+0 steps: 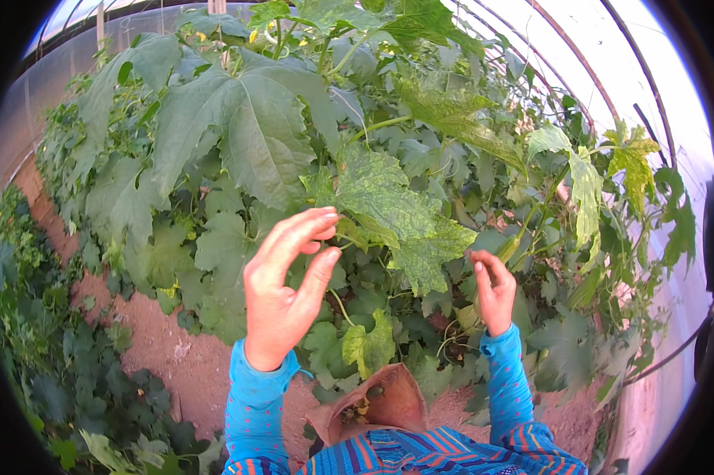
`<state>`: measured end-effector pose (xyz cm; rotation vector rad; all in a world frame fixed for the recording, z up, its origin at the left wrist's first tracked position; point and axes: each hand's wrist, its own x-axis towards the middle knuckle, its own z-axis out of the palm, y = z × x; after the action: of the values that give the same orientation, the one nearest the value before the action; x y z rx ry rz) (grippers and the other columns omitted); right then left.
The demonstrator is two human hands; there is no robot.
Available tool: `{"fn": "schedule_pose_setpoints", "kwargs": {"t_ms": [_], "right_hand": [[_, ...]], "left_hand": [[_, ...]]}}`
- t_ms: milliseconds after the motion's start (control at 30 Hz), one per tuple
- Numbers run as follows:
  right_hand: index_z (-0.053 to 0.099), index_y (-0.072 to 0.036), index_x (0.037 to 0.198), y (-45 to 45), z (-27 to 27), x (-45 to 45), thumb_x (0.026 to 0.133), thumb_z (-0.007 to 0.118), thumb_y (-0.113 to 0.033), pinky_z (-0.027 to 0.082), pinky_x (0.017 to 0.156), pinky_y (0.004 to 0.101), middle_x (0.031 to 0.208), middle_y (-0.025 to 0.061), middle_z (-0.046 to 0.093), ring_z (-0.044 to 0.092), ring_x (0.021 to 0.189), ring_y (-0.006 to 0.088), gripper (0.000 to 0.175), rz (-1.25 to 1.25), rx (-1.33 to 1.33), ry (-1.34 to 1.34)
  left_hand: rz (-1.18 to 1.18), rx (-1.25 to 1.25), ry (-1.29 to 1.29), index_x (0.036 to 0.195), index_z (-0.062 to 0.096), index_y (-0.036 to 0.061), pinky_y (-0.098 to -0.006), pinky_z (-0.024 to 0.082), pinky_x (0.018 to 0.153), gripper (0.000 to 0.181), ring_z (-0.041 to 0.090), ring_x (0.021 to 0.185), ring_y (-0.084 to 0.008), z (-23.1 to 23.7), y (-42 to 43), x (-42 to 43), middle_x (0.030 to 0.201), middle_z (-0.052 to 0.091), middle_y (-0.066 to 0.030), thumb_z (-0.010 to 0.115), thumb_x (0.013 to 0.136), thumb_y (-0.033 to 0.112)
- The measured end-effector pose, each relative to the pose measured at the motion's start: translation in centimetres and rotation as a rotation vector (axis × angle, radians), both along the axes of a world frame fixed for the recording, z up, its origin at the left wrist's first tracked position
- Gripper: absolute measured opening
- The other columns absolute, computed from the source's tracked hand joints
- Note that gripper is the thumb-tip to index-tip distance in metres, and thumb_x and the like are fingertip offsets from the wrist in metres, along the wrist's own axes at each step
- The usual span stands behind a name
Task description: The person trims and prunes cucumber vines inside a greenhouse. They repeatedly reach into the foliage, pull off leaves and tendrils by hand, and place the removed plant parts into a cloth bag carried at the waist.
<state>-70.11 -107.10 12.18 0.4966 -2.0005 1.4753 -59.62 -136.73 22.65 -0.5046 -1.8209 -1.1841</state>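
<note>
Before me stand dense climbing gourd vines with large lobed leaves. My left hand (291,279) is raised at the edge of a yellow-mottled green leaf (386,202), its thumb and fingers apart, with nothing plainly held between them. To the right, my right hand (493,285) has its thumb and fingertips close together near the tip of that leaf; whether something small is pinched there cannot be told. Just beyond the right fingertips hangs a slim green fruit (509,248) on the vine. An open brown pouch (392,404) at my waist holds small yellowish and green plant bits.
Curved greenhouse ribs (576,53) and plastic sheeting rise at the right. A reddish dirt path (172,350) runs at the lower left, with low leafy plants (77,380) beside it. A pale, yellowing leaf (633,157) hangs at the right.
</note>
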Motion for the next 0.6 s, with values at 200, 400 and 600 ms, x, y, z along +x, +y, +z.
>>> {"fn": "schedule_pose_setpoints", "kwargs": {"t_ms": [200,400,600], "right_hand": [[0.063,0.002,0.107,-2.3,4.2,0.2,0.095,0.056,-0.009,0.046,0.085,0.0257,0.100,0.0052,0.064,0.058,0.096,0.0112,0.017,0.112,-0.111,0.071],[0.064,0.003,0.105,-4.5,7.0,1.6,0.093,0.058,-0.006,0.047,0.086,0.0270,0.105,0.0081,0.066,0.061,0.094,0.0137,0.016,0.235,-0.032,0.129],[0.064,0.003,0.106,-7.9,12.2,2.1,0.091,0.056,-0.003,0.050,0.083,0.0299,0.102,0.0110,0.067,0.063,0.094,0.0159,0.018,0.432,0.063,0.308]], "left_hand": [[-0.038,-0.143,0.015,0.109,0.065,0.0019,-0.0356,0.048,0.091,0.030,0.062,0.106,-0.0291,-0.1,-0.1,-2.1,0.115,0.064,-0.0145,0.069,0.080,0.002],[0.389,-0.504,0.072,0.125,0.051,0.0059,-0.0420,0.054,0.081,0.049,0.062,0.098,-0.0356,2.5,-0.8,-5.1,0.133,0.047,-0.0205,0.069,0.080,0.012],[0.876,-0.382,0.054,0.139,0.041,0.0069,-0.0426,0.051,0.076,0.057,0.064,0.078,-0.0297,7.4,-7.4,-6.6,0.127,0.051,-0.0242,0.063,0.088,0.019]]}}
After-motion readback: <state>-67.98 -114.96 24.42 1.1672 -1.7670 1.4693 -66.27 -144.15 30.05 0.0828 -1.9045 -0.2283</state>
